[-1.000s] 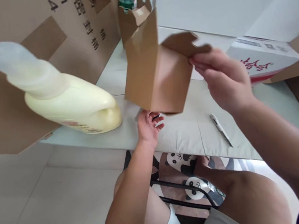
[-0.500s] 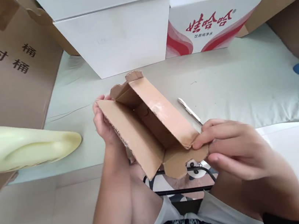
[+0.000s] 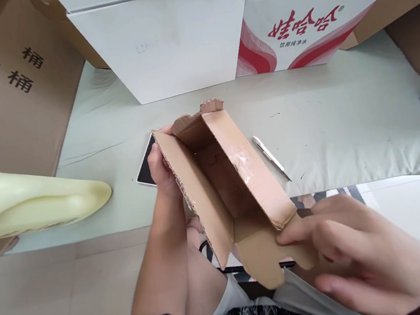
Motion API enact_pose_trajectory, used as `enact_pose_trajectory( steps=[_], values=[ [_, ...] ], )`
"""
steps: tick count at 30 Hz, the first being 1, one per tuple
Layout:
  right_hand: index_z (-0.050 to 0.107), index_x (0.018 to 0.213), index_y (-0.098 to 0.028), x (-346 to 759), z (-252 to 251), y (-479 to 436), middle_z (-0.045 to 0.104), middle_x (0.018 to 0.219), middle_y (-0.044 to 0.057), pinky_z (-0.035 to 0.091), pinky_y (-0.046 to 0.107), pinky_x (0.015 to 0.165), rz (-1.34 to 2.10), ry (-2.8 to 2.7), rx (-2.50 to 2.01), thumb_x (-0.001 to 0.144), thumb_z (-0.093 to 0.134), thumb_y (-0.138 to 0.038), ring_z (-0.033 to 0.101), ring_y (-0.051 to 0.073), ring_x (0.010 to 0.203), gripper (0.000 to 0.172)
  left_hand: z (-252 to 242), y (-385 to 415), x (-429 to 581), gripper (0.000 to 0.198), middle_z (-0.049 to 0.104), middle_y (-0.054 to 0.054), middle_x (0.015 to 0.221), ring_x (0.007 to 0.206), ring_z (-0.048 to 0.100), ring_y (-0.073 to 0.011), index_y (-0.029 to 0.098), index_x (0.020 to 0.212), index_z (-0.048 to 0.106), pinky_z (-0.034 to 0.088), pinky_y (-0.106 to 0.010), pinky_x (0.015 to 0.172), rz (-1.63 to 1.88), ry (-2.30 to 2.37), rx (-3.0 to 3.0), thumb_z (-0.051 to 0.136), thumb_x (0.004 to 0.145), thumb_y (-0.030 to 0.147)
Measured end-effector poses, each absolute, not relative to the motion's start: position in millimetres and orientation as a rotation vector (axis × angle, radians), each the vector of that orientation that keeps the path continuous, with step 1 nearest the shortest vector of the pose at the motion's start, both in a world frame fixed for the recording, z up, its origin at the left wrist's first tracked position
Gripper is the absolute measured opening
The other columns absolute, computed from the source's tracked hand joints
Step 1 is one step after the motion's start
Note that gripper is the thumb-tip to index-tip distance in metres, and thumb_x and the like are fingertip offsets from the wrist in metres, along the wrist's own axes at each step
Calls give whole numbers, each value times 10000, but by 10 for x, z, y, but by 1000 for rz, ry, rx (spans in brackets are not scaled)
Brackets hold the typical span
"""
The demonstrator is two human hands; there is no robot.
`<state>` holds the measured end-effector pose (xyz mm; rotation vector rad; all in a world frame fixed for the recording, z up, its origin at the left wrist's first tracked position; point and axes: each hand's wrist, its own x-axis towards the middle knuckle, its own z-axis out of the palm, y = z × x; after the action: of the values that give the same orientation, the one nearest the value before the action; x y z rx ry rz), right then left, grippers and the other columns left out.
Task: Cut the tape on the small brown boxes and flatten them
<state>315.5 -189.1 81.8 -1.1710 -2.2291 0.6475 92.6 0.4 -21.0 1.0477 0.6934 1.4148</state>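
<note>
While the left hand (image 3: 161, 172) clasps the far end of the cardboard box (image 3: 229, 186) by its side wall, the right hand (image 3: 364, 255) pinches the loose flap at the near end, so the box hangs between both hands over the counter's (image 3: 346, 122) front edge. Its long axis slants from the left hand down to the right hand, open side facing up. A pen (image 3: 271, 158) lies just beyond the right hand, and a pale yellow bottle (image 3: 36, 200) lies well left of the left hand.

box (image 3: 229, 186) now lowered & tipped open-side up, left hand (image 3: 160, 167) gripping far end, phone (image 3: 147, 169) uncovered.
</note>
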Motion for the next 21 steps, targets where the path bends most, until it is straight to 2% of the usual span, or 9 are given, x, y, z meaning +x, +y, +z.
enact_pose_trajectory(
  steps=[2,4,7,9,12,14,16,18,21],
  values=[
    [526,914,-249,3116,884,-1957,793,883,39,499,343,511,628,-2335,-1267,978,552,-310,645,171,569,92,-213,-15,888,482,753,-43,1044,1072,704,-285,274,1025,724,569,-483,1047,1414,648,1003,595,849,703],
    [555,929,-248,3119,935,-1990,797,912,64,510,344,500,638,-2398,-1288,933,600,-284,653,182,565,57,-218,-20,857,467,742,-45,1009,1062,708,-284,267,1024,731,573,-472,1027,1415,606,981,599,871,687],
    [458,826,-257,3198,954,-1962,799,1128,110,540,308,527,549,-2369,-1307,930,615,-238,774,223,800,189,-232,1,798,463,719,-41,984,1045,706,-275,256,981,712,569,-439,999,1459,582,1020,635,869,699],
    [386,801,-257,3276,903,-1894,752,1301,132,528,274,521,443,-2296,-1351,933,620,-200,791,231,953,274,-249,15,754,507,707,-48,983,1028,699,-277,244,961,687,563,-438,985,1492,581,1070,637,860,738],
    [415,826,-248,3379,706,-1757,586,1562,137,525,289,549,355,-2144,-1331,921,637,-148,768,174,845,262,-287,21,705,577,697,-66,1011,1041,689,-293,232,976,663,554,-455,979,1479,571,1142,602,860,794],
    [487,875,-250,3420,520,-1667,507,1639,103,566,341,650,328,-2018,-1276,917,638,-134,753,174,846,195,-316,22,686,583,695,-70,1033,1048,688,-293,231,989,659,552,-454,973,1462,551,1174,595,867,798],
    [552,950,-270,3432,342,-1591,525,1619,69,589,393,771,318,-1882,-1249,913,643,-147,748,226,1014,157,-337,26,676,581,697,-70,1071,1081,687,-292,236,1029,671,548,-448,985,1477,538,1197,587,879,792],
    [594,1042,-288,3422,220,-1532,609,1502,70,588,400,795,316,-1781,-1235,903,663,-160,715,249,1097,201,-339,29,672,587,703,-69,1140,1156,676,-299,252,1100,691,539,-446,1020,1513,540,1216,581,886,787],
    [642,1143,-282,3387,190,-1480,674,1250,77,550,344,647,250,-1748,-1181,861,709,-132,664,179,838,326,-299,21,680,610,715,-72,1204,1262,651,-328,275,1169,710,526,-468,1072,1509,570,1241,575,877,793]
  ],
)
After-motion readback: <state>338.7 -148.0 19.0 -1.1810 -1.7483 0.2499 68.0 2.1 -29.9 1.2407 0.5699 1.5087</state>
